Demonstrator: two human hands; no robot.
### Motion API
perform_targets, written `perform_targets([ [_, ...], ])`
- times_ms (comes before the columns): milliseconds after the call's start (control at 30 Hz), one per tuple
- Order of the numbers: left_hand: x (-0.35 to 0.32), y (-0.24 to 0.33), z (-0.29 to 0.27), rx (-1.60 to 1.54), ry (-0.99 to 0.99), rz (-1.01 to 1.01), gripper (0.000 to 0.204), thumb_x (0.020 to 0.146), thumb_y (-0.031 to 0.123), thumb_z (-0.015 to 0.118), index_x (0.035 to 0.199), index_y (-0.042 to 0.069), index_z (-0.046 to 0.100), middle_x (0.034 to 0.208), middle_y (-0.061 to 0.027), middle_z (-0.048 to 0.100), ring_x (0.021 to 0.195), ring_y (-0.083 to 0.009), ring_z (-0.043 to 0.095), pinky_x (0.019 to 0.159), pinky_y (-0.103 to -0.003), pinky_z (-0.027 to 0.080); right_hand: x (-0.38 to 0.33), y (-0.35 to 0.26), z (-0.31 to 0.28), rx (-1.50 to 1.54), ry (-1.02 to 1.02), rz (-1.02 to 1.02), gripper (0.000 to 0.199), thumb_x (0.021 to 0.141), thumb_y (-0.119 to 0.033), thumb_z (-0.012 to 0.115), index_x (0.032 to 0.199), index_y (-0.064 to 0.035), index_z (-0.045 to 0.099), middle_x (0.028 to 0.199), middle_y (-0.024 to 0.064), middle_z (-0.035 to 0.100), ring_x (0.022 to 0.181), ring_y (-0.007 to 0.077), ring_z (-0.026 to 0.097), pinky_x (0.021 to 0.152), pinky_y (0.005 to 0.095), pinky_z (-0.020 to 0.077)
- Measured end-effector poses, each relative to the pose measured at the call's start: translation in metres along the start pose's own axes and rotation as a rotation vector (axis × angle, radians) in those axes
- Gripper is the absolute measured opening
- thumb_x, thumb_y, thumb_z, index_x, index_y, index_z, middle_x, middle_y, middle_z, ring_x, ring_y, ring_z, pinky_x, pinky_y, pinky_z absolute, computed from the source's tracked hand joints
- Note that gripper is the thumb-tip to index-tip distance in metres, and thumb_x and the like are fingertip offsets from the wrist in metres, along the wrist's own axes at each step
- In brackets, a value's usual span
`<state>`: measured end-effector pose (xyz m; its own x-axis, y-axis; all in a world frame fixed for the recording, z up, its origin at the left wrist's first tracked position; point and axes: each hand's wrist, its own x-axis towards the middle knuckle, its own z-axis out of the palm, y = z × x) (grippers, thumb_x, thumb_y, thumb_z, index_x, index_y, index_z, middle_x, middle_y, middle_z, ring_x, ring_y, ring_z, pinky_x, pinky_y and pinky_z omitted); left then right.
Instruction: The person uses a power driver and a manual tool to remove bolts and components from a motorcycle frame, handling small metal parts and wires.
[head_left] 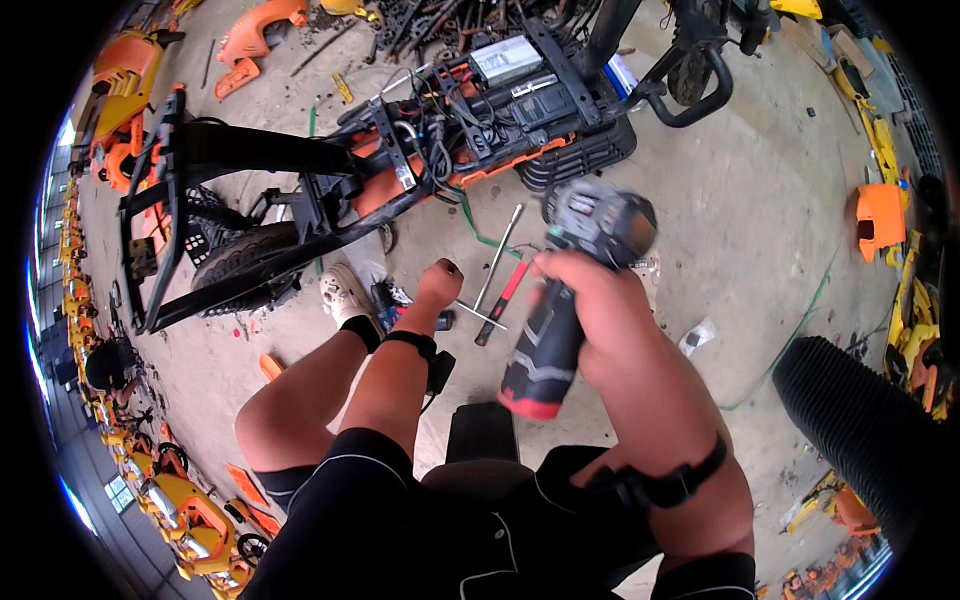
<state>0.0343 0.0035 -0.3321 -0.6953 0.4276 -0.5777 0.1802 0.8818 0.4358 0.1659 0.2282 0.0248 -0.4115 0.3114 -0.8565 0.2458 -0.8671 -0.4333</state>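
The right hand [592,290] clasps the power tool [547,335] mid-length, likely for balance; the left hand [438,284] is fisted, contents unclear.

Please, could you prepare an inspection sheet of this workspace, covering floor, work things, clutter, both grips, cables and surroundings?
Surface: grey concrete floor, dark-stained, with small debris.
Work things: black-and-grey cordless power tool with red base, held above the floor; black-and-orange metal vehicle frame; silver T-shaped metal wrench and long red-and-black hand tool, both on the floor.
Clutter: heap of dark metal parts; crumpled whitish plastic scrap; orange plastic panel.
Right grip: closed around the power tool's handle.
Left grip: curled shut; whether it holds anything is unclear.
Cables: black cables bunched on the frame; ends unclear.
Surroundings: yellow-and-orange vehicle bodies at left; large black ribbed cylinder at right.
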Motion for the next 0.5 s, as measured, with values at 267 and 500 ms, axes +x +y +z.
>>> perform_targets([
  [267, 0.025, 0.006, 0.054, 0.109, -0.078, 0.113, 0.033, 0.084, 0.017, 0.064, 0.117, 0.012, 0.064, 0.117, -0.0194, 0.065, 0.107, -0.0392, 0.064, 0.09, -0.047, 0.053, -0.007, 0.027, -0.036, 0.157, 0.223, 0.115, 0.018, 0.089, -0.009, 0.071, 0.101, -0.0016, 0.061, 0.087, 0.0086, 0.065, 0.07, 0.0195, 0.064, 0.061, 0.0324, 0.0522],
  [500, 0.044, -0.003, 0.075, 0.151, -0.044, 0.219, 0.029, 0.083, 0.016, 0.07, 0.112, 0.014, 0.068, 0.112, -0.0128, 0.065, 0.106, -0.0356, 0.063, 0.091, -0.045, 0.053, -0.006, 0.02, -0.043, 0.191, 0.167, 0.116, 0.014, 0.091, -0.006, 0.067, 0.103, -0.002, 0.06, 0.09, 0.0089, 0.064, 0.073, 0.0201, 0.064, 0.063, 0.0323, 0.0516],
])
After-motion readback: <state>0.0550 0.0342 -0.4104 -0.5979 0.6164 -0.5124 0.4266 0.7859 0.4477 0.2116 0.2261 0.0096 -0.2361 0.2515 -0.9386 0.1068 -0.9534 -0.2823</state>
